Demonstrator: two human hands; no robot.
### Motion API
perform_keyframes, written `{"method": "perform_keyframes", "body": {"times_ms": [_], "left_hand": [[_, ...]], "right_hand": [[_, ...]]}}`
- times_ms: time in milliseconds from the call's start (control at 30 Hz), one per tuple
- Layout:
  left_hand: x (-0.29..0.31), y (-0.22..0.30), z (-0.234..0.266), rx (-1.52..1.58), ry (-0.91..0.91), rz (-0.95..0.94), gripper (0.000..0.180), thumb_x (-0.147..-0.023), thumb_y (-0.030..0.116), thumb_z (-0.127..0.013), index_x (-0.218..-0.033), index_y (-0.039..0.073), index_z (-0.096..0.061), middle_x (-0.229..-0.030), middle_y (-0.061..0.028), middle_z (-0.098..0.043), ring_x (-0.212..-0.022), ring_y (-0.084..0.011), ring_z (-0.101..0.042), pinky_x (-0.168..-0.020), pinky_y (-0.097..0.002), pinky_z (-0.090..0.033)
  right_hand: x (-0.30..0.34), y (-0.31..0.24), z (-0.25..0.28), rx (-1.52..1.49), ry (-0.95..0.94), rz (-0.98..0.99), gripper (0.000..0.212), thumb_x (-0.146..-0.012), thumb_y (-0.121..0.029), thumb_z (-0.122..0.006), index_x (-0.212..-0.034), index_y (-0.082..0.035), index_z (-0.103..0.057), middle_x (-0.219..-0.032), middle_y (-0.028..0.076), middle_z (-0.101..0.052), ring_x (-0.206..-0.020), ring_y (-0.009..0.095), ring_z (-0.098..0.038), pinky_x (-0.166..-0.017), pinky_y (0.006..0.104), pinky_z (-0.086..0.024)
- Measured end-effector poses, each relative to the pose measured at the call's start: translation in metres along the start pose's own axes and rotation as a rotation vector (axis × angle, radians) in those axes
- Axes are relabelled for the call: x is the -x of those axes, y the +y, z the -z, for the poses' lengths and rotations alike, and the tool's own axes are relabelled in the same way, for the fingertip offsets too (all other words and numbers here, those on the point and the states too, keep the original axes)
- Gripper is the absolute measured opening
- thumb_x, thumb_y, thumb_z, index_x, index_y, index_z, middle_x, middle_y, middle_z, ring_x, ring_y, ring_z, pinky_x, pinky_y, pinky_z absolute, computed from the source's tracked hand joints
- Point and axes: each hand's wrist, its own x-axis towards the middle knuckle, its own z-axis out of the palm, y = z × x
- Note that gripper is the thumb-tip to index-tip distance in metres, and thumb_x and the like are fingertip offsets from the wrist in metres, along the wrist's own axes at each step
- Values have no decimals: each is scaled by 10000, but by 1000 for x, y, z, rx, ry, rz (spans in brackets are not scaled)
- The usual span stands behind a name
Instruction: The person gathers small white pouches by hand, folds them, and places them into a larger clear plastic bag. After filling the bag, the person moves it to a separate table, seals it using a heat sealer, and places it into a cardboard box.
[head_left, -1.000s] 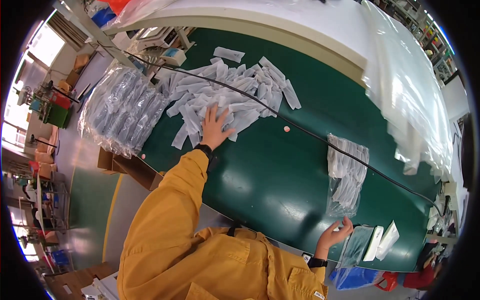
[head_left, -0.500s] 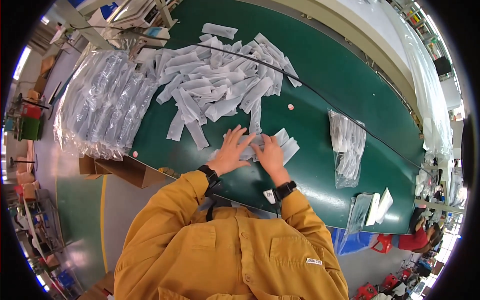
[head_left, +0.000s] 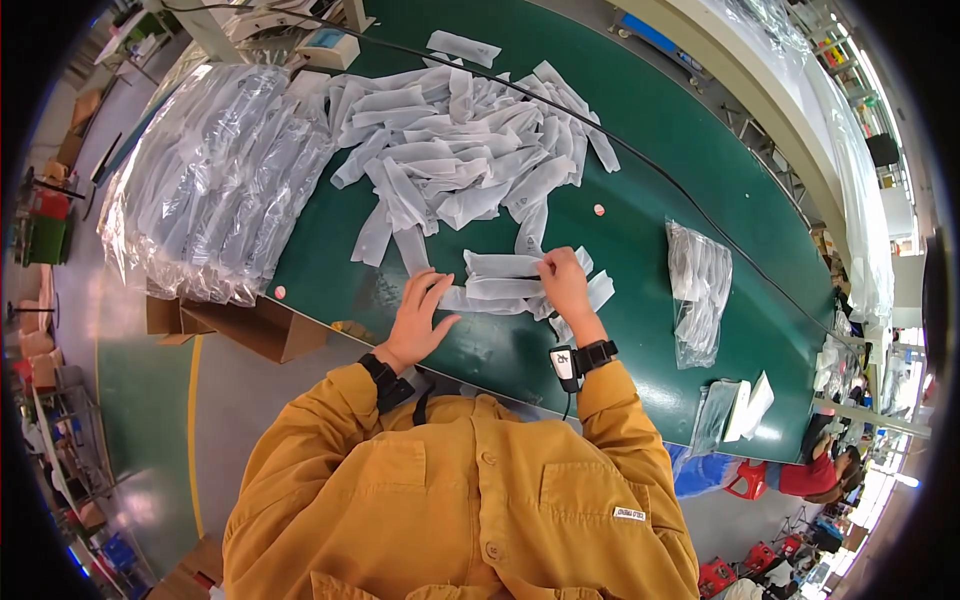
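A few frosted, translucent plastic pouches (head_left: 502,288) lie side by side on the green table in front of me, their contents too blurred to make out. My right hand (head_left: 568,295) is at their right end, its thumb and fingers pinched on the edge of the upper pouch (head_left: 500,265). My left hand (head_left: 415,322) rests just beyond their left end, fingers spread and holding nothing. Beyond both hands spreads a large loose pile of similar pouches (head_left: 450,150).
Clear bags packed with pouches (head_left: 215,190) fill the table's left end; a smaller filled bag (head_left: 697,295) lies to the right. A black cable (head_left: 650,160) crosses above the table. An open cardboard box (head_left: 255,330) sits below the left edge. A person in red (head_left: 815,475) is at far right.
My hands have moved apart: the left back toward the near left, the right to the pouches' right end. The pouches under them are now exposed in neat rows. The view has shifted slightly.
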Motion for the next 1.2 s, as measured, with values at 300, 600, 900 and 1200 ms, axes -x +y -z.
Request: {"method": "perform_keyframes", "body": {"times_ms": [300,600,900,1200], "left_hand": [[-1,21,-10,241,-80,65,567,-765,115,-760,-1271,36,-518,-1216,-129,-526,-1022,-297,-581,-883,-378,-485],[-12,84,-17,356,-138,355,426,-754,216,-802,-1055,8,-583,-1001,-107,-595,-875,-215,-635,-717,-346,-522],[57,36,-34,340,-17,410,296,-779,92,-719,-1055,73,-614,-1011,-107,-577,-919,-290,-599,-730,-374,-495],[49,42,-31,-570,-185,37,352,-775,159,-681,-1119,105,-628,-1096,-106,-525,-1073,-286,-483,-853,-393,-429]], "right_hand": [[23,-74,69,-310,96,217,80,-884,-48,-597,-870,0,-534,-835,118,-637,-663,245,-585,-605,319,-459],[43,-115,50,-324,-316,474,135,-854,-102,-652,-895,-32,-545,-659,133,-586,-574,349,-573,-540,385,-468],[17,-55,11,-44,-249,596,224,-800,-140,-706,-957,-46,-577,-762,115,-602,-653,309,-620,-589,387,-490],[25,-33,-27,215,-250,558,292,-754,-146,-709,-997,-23,-603,-978,110,-612,-885,304,-619,-785,414,-502]]}}
